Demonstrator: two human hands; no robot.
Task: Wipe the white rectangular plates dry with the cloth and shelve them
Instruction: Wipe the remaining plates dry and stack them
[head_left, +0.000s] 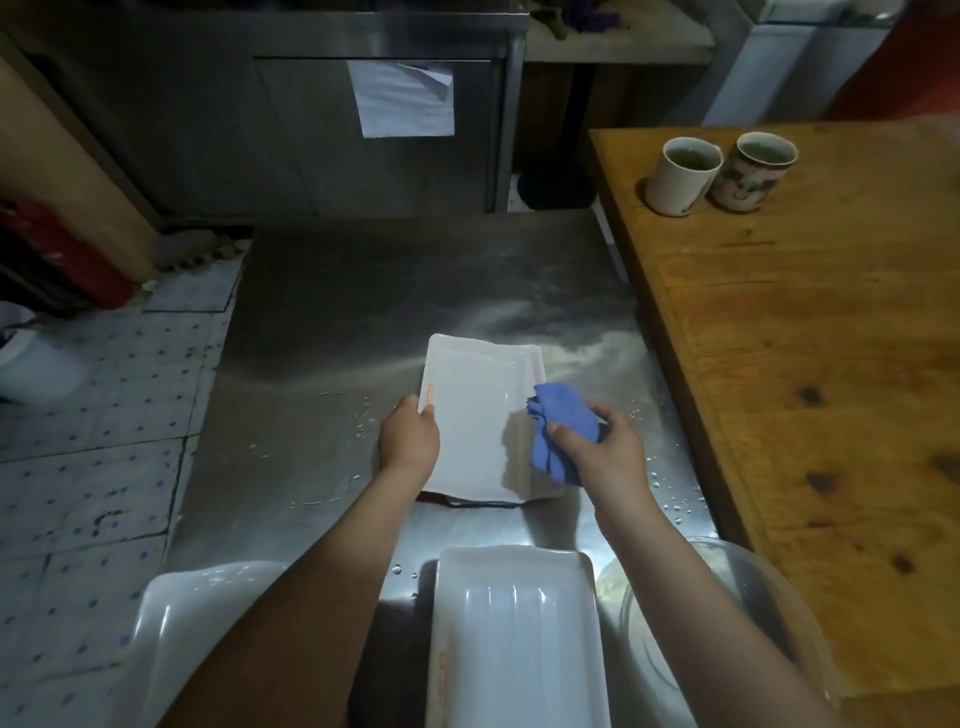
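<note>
Nearest, at the edge of the steel worktop, a near plate lies with its long side running near to far. A left plate lies beside it, beaded with drops, and a clear bowl sits to the right. Both plates look not yet wiped.

Just beyond them, over the middle of the worktop, is the held plate. Its long axis runs near to far and its face is up. The left hand grips its left rim, fingers curled under and thumb on top. The right hand has its fingers bunched tight round the blue cloth, which touches the plate's right rim.

The open face therefore lies to the left of the cloth, towards the steadying hand. The coming stroke most likely sweeps leftward or along the length. Whether something lies under the plate's near end I cannot tell.

Farther right, two mugs stand on a wooden worktop.
</note>
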